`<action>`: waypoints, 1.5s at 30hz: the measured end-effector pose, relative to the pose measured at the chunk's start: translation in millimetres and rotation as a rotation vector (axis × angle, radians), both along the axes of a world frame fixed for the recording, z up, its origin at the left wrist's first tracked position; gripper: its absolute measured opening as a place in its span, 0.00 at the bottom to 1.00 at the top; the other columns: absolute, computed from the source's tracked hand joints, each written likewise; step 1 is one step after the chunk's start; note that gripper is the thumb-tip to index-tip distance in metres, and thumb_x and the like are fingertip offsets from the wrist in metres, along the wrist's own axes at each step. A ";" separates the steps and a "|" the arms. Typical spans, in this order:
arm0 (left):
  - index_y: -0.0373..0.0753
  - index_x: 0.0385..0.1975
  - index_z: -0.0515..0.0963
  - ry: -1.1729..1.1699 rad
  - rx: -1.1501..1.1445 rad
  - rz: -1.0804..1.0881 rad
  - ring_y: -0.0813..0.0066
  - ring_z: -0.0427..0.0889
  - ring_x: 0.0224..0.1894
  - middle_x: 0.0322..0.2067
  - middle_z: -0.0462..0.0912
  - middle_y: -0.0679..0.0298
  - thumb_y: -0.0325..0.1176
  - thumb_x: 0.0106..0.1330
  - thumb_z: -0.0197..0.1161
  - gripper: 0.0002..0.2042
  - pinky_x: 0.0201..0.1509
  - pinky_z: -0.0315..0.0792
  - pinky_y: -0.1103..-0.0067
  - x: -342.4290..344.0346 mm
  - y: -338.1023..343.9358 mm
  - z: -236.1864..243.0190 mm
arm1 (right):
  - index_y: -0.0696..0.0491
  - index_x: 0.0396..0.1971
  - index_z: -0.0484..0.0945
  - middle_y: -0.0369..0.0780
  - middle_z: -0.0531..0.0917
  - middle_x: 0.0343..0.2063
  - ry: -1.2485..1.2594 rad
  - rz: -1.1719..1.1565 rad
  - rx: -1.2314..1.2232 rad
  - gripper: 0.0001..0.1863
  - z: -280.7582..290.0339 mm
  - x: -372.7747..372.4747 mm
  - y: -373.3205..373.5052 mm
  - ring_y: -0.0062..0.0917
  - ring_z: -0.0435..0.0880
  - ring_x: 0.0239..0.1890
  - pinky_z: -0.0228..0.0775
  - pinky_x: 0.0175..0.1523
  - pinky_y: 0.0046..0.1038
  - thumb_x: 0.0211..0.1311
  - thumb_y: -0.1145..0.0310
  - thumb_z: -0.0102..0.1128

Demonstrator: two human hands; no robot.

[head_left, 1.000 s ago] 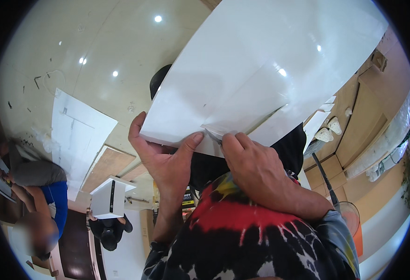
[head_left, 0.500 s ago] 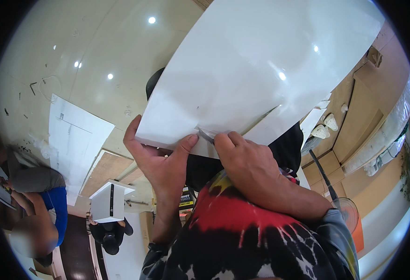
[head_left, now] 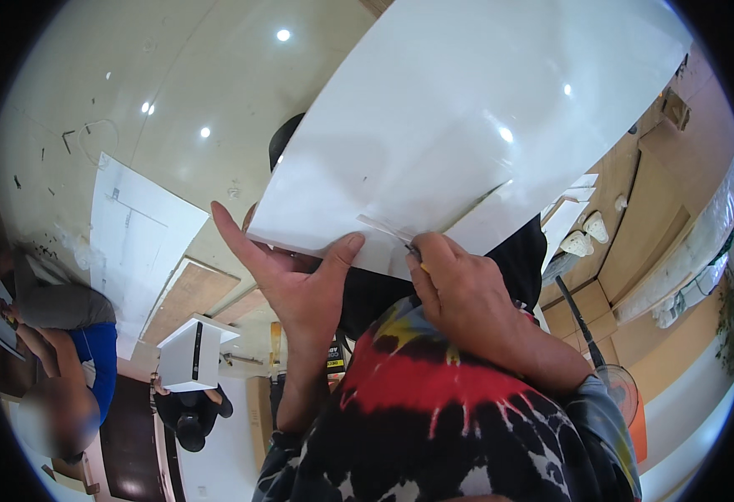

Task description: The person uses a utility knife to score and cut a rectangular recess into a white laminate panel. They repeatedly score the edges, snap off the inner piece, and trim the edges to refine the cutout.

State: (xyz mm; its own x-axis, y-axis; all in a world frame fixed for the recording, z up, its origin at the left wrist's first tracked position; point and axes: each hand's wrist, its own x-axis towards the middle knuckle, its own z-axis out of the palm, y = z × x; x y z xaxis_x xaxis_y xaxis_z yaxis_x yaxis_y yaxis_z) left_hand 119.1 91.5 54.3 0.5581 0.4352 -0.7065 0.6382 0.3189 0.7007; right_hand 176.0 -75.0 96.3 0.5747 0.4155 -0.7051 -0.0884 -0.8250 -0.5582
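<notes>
A large glossy white panel (head_left: 434,109) lies across my lap, reaching away to the far right. My left hand (head_left: 296,280) grips its near left corner, thumb on top and some fingers underneath, the index finger stretched out past the edge. In my closed right hand (head_left: 467,280) is a utility knife (head_left: 424,266) with a bit of yellow handle showing. Its thin blade (head_left: 392,232) points left over the panel, close to the near edge and beside my left thumb. Whether the blade touches the surface I cannot tell. A narrow dark slit runs through the panel to the right of the blade.
Another white panel (head_left: 137,238) and a wooden board (head_left: 189,301) lie on the floor at left. Two people work there, one holding a white box-like piece (head_left: 191,356). At right are a fan (head_left: 618,389), white clogs (head_left: 586,234) and brown panels (head_left: 643,209).
My right hand with the utility knife has moved right and slightly nearer to me, away from my left thumb. The left index finger has stretched outward off the panel's edge.
</notes>
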 end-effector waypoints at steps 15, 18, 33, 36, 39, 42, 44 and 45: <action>0.37 0.74 0.42 0.005 -0.063 -0.056 0.58 0.74 0.63 0.62 0.65 0.46 0.14 0.54 0.74 0.53 0.64 0.76 0.66 -4.5 9.3 -2.4 | 0.57 0.34 0.68 0.48 0.81 0.27 -0.017 0.026 0.003 0.09 -1.9 -1.7 6.9 0.47 0.85 0.25 0.77 0.29 0.45 0.72 0.69 0.56; 0.37 0.75 0.41 0.003 -0.050 -0.027 0.58 0.74 0.63 0.62 0.65 0.47 0.14 0.54 0.74 0.53 0.63 0.77 0.66 -2.3 5.8 -0.7 | 0.58 0.34 0.68 0.48 0.81 0.27 -0.003 0.009 0.006 0.10 0.0 -2.0 6.3 0.48 0.84 0.25 0.76 0.29 0.45 0.72 0.69 0.56; 0.36 0.70 0.48 -0.019 -0.035 -0.066 0.60 0.76 0.61 0.60 0.67 0.46 0.15 0.54 0.74 0.47 0.60 0.79 0.69 -5.9 9.1 -3.2 | 0.59 0.37 0.69 0.50 0.81 0.26 0.078 -0.024 0.007 0.09 5.4 1.8 13.2 0.49 0.83 0.26 0.74 0.30 0.46 0.72 0.70 0.56; 0.36 0.69 0.48 -0.037 -0.057 -0.049 0.60 0.76 0.61 0.60 0.67 0.47 0.15 0.54 0.74 0.47 0.60 0.79 0.69 -1.1 10.1 -5.2 | 0.59 0.39 0.69 0.51 0.80 0.24 0.068 -0.032 0.014 0.08 -1.2 -4.6 12.4 0.50 0.83 0.26 0.72 0.30 0.46 0.72 0.71 0.57; 0.36 0.69 0.49 -0.033 -0.066 -0.060 0.61 0.76 0.60 0.60 0.67 0.47 0.15 0.55 0.74 0.46 0.60 0.79 0.69 -4.1 11.5 -3.8 | 0.59 0.38 0.69 0.50 0.79 0.23 0.066 -0.029 0.006 0.08 -2.2 -3.3 13.8 0.50 0.83 0.26 0.72 0.30 0.47 0.72 0.71 0.57; 0.36 0.69 0.51 -0.044 -0.088 0.001 0.62 0.76 0.60 0.60 0.68 0.49 0.17 0.52 0.76 0.47 0.60 0.79 0.70 -4.4 8.7 -6.3 | 0.58 0.37 0.69 0.50 0.80 0.23 0.065 -0.012 0.009 0.08 -2.7 -3.9 12.7 0.49 0.83 0.25 0.73 0.29 0.46 0.72 0.70 0.56; 0.37 0.69 0.52 -0.045 -0.094 0.020 0.63 0.76 0.60 0.59 0.69 0.51 0.18 0.51 0.78 0.47 0.59 0.79 0.70 -3.6 9.2 -7.0 | 0.58 0.35 0.69 0.50 0.81 0.25 0.037 0.001 0.009 0.10 -3.3 -1.9 13.6 0.48 0.84 0.24 0.76 0.28 0.44 0.73 0.69 0.56; 0.37 0.69 0.52 -0.041 -0.088 0.004 0.63 0.76 0.59 0.59 0.69 0.51 0.18 0.51 0.78 0.47 0.59 0.79 0.71 -4.0 10.0 -6.2 | 0.58 0.35 0.69 0.50 0.81 0.25 0.037 0.009 0.010 0.10 -3.8 -1.4 14.1 0.47 0.84 0.24 0.76 0.28 0.44 0.73 0.69 0.56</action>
